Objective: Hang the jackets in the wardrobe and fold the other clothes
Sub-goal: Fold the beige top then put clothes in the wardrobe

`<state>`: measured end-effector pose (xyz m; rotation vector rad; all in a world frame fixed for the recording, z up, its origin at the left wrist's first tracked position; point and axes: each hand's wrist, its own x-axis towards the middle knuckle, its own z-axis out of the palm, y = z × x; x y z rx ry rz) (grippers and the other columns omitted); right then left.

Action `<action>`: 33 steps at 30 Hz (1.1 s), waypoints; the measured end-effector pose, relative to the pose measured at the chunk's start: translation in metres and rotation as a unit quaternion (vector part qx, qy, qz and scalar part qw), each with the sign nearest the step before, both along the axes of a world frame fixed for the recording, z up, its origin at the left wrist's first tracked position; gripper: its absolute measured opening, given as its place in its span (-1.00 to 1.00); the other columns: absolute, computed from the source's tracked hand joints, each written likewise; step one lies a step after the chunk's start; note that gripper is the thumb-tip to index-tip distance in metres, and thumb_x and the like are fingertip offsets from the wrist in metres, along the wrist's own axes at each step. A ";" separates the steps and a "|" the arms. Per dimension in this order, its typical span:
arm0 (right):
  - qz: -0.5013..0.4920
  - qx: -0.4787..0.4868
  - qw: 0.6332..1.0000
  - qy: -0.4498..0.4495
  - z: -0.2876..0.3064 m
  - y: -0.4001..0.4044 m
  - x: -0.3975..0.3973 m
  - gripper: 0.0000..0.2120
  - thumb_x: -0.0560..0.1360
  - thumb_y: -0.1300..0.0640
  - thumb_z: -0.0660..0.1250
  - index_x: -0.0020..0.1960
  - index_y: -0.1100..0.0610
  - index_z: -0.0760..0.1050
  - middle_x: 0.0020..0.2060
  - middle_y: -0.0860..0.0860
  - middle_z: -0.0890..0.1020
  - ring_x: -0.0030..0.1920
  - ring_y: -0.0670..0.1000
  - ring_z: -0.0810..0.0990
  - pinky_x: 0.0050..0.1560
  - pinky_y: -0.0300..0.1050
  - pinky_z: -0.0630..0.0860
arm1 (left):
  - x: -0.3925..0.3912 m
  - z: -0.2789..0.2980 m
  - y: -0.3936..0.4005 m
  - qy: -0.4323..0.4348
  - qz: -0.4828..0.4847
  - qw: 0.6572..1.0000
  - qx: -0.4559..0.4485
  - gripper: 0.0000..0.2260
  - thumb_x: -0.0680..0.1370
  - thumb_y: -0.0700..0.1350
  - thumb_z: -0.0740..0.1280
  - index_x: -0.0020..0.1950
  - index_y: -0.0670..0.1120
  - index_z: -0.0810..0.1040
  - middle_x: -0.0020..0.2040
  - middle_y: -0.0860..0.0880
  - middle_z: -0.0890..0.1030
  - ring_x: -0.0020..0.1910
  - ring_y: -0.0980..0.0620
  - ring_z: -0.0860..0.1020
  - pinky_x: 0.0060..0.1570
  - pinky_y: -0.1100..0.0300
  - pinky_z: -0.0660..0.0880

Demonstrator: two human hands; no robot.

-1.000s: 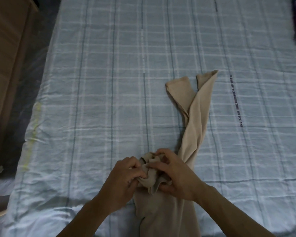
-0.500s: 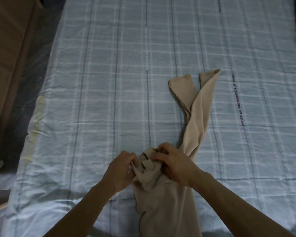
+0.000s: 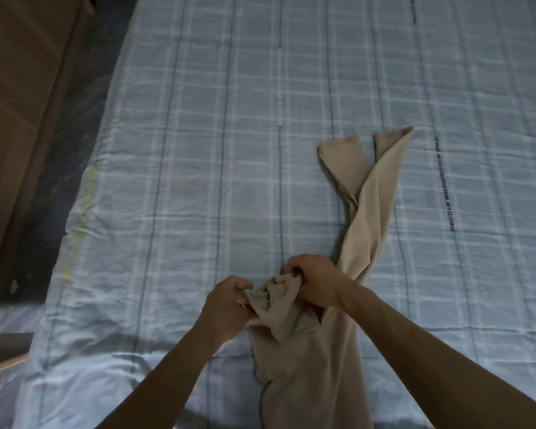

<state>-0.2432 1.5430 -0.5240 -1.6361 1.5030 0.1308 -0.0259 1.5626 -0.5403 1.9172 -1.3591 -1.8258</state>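
Hands gripping bunched beige garment on bed, mid-straightening.

Brown wooden furniture panel, possibly the wardrobe, stands at far left, beside the bed with its pale blue checked cotton sheet; no container or open compartment is visible. The left hand has fingers curled, pinching the near-left edge of the bunched fabric. The right hand is closed round the same bunch from above. The long beige knit garment lies right of centre on the sheet, twisted, its two narrow ends reaching away toward the far side. The two-handed hold on opposite edges probably serves to open out the bunch and undo the twist before folding. Folding is judged not yet begun.
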 end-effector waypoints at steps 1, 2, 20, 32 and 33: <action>-0.023 0.006 0.999 -0.038 0.005 0.000 -0.004 -0.87 0.47 0.23 0.35 -0.10 0.03 0.46 -0.06 0.00 0.59 0.03 0.04 0.56 0.13 -0.02 0.47 | 0.001 0.003 0.000 0.016 0.000 1.000 -0.010 -0.75 0.39 -0.29 0.54 -0.03 -0.03 0.61 -0.15 0.00 0.68 -0.10 0.01 0.65 -0.16 0.26 0.57; -0.049 0.013 0.996 -0.074 0.011 0.000 -0.008 -0.86 0.47 0.28 0.34 -0.12 0.06 0.46 -0.10 0.00 0.58 -0.03 0.02 0.56 0.08 -0.03 0.49 | 0.002 0.007 -0.001 0.032 0.005 0.999 -0.021 -0.78 0.40 -0.30 0.52 -0.06 -0.04 0.64 -0.17 -0.01 0.70 -0.10 0.00 0.66 -0.13 0.19 0.60; -0.149 -0.242 0.906 -0.314 0.290 0.028 -0.083 -0.73 0.45 0.51 0.29 -0.06 0.16 0.49 -0.23 -0.05 0.58 -0.23 -0.08 0.53 -0.23 -0.20 0.47 | -0.050 0.291 -0.003 0.146 -0.022 0.922 -0.358 -0.67 0.51 -0.41 0.33 -0.11 0.05 0.60 -0.16 -0.03 0.64 -0.19 0.01 0.60 -0.21 0.14 0.55; 0.016 -0.407 0.847 -0.341 0.553 0.065 -0.094 -0.54 0.40 0.52 0.17 -0.02 -0.01 0.54 -0.11 0.04 0.60 -0.11 0.09 0.58 -0.07 -0.11 0.49 | -0.042 0.559 0.035 0.033 -0.218 0.710 -0.669 -0.77 0.46 -0.38 0.30 -0.16 -0.05 0.60 -0.23 0.07 0.59 -0.22 0.04 0.58 -0.25 0.09 0.47; 0.030 -0.415 0.844 -0.338 0.565 0.067 -0.092 -0.54 0.38 0.55 0.16 -0.07 0.02 0.54 -0.11 0.08 0.59 -0.09 0.13 0.57 -0.03 -0.09 0.46 | -0.038 0.572 0.036 0.048 -0.196 0.719 -0.665 -0.79 0.45 -0.35 0.32 -0.18 -0.04 0.60 -0.25 0.04 0.60 -0.24 0.04 0.59 -0.26 0.12 0.48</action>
